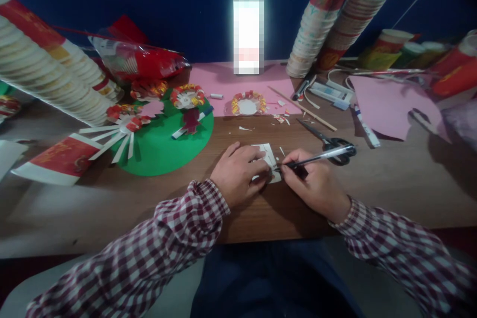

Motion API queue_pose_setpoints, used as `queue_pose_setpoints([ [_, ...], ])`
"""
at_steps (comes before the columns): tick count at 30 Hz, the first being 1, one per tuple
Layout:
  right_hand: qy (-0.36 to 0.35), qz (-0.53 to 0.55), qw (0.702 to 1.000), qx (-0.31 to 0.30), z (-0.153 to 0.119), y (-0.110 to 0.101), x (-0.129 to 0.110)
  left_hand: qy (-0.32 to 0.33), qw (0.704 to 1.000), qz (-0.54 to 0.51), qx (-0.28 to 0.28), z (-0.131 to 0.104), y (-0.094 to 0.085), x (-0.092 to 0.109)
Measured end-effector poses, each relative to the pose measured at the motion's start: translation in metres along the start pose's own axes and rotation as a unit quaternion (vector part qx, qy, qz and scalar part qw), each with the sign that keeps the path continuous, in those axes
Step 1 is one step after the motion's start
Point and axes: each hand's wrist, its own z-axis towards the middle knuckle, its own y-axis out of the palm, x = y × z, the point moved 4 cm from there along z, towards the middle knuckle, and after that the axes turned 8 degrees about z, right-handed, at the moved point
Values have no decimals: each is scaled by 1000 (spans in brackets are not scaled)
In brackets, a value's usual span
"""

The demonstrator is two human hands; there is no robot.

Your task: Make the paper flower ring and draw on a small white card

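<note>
Partly hidden white paper (267,151), left hand (241,171) half-open over it, right hand (316,182) pinching 1 pen (323,154)

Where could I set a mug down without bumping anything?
The tabletop looks bare right of the right hand, nearer than the scissors, and left of the left hand, nearer than the green disc. Crowded: the back, with cup stacks and pink paper, and between the hands, with a pen and white paper.
</note>
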Motion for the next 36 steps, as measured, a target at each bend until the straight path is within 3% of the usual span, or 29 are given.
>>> queue_pose_setpoints([
  [10, 7, -4, 1000, 17, -2, -2, 1, 1, 1000, -3, 9, 0, 0, 0],
  [16, 12, 38, 999, -6, -3, -2, 3, -3, 1000, -14, 1, 0, 1, -2],
  [36, -12, -8, 1000, -15, 0, 1, 0, 8, 1000, -15, -2, 2, 2, -4],
])
